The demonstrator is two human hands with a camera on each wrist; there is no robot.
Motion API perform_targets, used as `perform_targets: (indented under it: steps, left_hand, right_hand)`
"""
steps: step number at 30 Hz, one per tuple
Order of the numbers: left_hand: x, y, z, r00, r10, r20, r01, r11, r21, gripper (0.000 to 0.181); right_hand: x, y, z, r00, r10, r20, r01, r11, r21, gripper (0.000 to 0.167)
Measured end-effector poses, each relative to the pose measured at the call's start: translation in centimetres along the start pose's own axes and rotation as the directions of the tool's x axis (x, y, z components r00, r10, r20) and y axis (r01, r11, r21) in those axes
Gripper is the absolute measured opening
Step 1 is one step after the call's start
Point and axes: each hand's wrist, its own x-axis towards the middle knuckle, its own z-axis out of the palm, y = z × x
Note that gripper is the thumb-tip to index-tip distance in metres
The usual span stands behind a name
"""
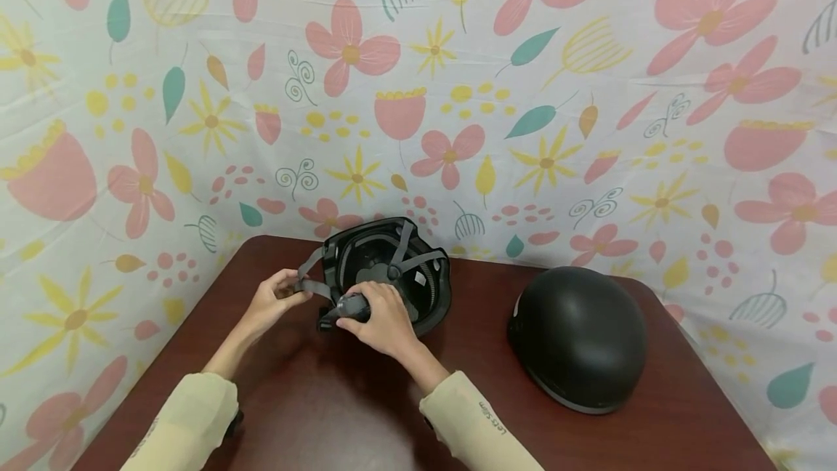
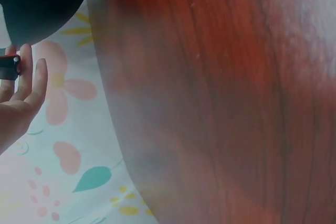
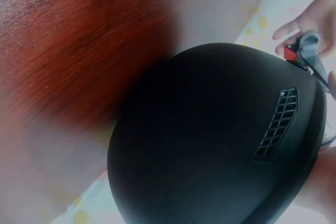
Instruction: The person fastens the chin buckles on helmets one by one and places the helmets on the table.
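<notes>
A black helmet (image 1: 437, 304) lies tipped on the table, its padded inside turned towards me and grey straps (image 1: 314, 286) hanging out. My left hand (image 1: 269, 304) pinches a strap near its end, left of the rim. At the helmet's near edge my right hand (image 1: 381, 317) grips a grey padded piece (image 1: 355, 306) on the strap. The right wrist view shows the smooth outer shell (image 3: 210, 129) with a grid vent (image 3: 277, 124). Beyond the shell there, a red and black buckle (image 3: 292, 53) lies by fingers. A dark buckle piece (image 2: 9, 67) is among fingers in the left wrist view.
A second black helmet (image 1: 578, 336) stands dome up on the right side of the brown table (image 1: 314, 413). Behind the table hangs a flowered cloth (image 1: 418, 115), close to its back edge.
</notes>
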Motion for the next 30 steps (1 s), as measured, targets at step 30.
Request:
perform_targets:
  steps: [30]
  left_hand:
    - [-0.9, 3.9, -1.6, 0.983, 0.161, -0.083, -0.153, 0.983, 0.100, 0.036]
  right_hand:
    - [0.1, -0.4, -0.4, 0.967, 0.072, -0.246, -0.040, 0.991, 0.131, 0.014]
